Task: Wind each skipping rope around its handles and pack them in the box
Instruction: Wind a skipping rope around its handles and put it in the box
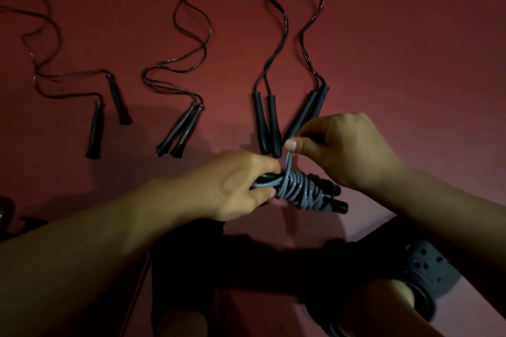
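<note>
A person crouches over a red floor (410,49), both bare hands working on one grey rope (297,189). That rope is wound in many turns around a pair of black handles (335,197), which lie side by side, their ends pointing right and sticking out of the coil.

The left hand (232,186) grips the left end of the bundle, fingers (264,194) curled round the handles and the wound turns, thumb side up. The right hand (345,150) is just above and to the right of the bundle. Its thumb and forefinger pinch a short loop of the grey rope that rises straight from the coil to the fingertips; the other fingers are curled in loosely. The bundle sits between the two hands, near the floor; whether it touches the floor cannot be told.

Beyond the hands, four more ropes lie unwound on the floor, their dark cords snaking away toward the top edge. The far-left rope (41,35) has two handles lying apart. The next rope (189,22) has its handles touching, tilted to the right. The third rope (279,8) has its handles side by side and nearly upright, their lower ends just behind the right hand's thumb. The fourth rope (315,22) has its handles leaning left, partly hidden by the right hand.

At the bottom right a dark perforated clog (430,268) is on the person's foot. The box is not in view.
</note>
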`<control>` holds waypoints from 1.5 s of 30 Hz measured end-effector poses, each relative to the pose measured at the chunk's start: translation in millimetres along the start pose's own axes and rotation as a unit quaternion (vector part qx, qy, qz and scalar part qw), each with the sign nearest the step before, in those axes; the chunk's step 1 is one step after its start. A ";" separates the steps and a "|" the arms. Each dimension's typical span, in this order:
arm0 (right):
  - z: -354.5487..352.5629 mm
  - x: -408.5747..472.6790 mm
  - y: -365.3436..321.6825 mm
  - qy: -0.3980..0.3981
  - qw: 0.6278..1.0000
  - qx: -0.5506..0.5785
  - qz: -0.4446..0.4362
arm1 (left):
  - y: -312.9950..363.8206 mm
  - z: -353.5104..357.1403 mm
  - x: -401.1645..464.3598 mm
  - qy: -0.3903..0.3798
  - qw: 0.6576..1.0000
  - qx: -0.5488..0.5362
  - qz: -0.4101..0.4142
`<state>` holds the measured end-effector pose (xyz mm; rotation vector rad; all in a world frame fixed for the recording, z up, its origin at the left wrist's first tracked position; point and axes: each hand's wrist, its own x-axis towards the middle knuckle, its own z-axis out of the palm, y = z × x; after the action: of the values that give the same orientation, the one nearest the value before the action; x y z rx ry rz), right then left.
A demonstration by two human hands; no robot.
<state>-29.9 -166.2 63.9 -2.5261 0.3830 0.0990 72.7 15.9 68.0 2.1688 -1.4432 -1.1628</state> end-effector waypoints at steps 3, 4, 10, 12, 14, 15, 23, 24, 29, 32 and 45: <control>2.7 -0.9 5.7 -0.005 0.999 0.025 0.026 | 0.4 -2.1 1.0 -0.016 0.999 -0.029 0.015; 3.2 -0.6 7.7 -0.007 0.998 0.038 0.041 | 0.0 -3.7 1.4 -0.019 0.999 -0.043 0.019; -5.1 -0.4 13.3 -0.045 0.957 0.257 0.127 | -0.5 -15.6 -1.1 -0.037 0.986 -0.164 0.019; -4.8 -3.7 15.8 -0.047 0.935 0.320 0.143 | 1.4 -15.8 -1.6 -0.041 0.980 -0.193 0.018; -0.6 -6.7 17.9 -0.054 0.920 0.354 0.161 | 2.9 -15.8 -0.8 -0.037 0.978 -0.206 0.016; 2.3 -7.8 18.4 -0.063 0.906 0.381 0.174 | 3.3 -15.6 -0.3 -0.033 0.976 -0.214 0.014; 25.5 -22.6 20.2 -0.161 0.786 0.545 0.242 | -0.5 -13.4 2.4 0.020 0.944 -0.330 0.009; 28.2 -24.5 18.7 -0.166 0.782 0.549 0.245 | -0.4 -11.5 3.3 0.035 0.935 -0.352 0.001; 34.7 -25.7 3.3 -0.198 0.836 0.475 0.192 | 4.2 -4.4 7.9 0.095 0.912 -0.394 -0.060; 38.3 -26.1 -11.7 -0.191 0.862 0.437 0.174 | 1.6 -1.6 10.9 0.146 0.900 -0.393 -0.121; 40.9 -31.3 -20.4 -0.180 0.983 0.033 -0.013 | -7.3 4.3 16.5 0.162 0.904 -0.284 -0.274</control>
<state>-53.4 -119.5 45.6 -2.3829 0.2031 0.5171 77.0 5.6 53.1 2.2197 -0.2860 -1.1187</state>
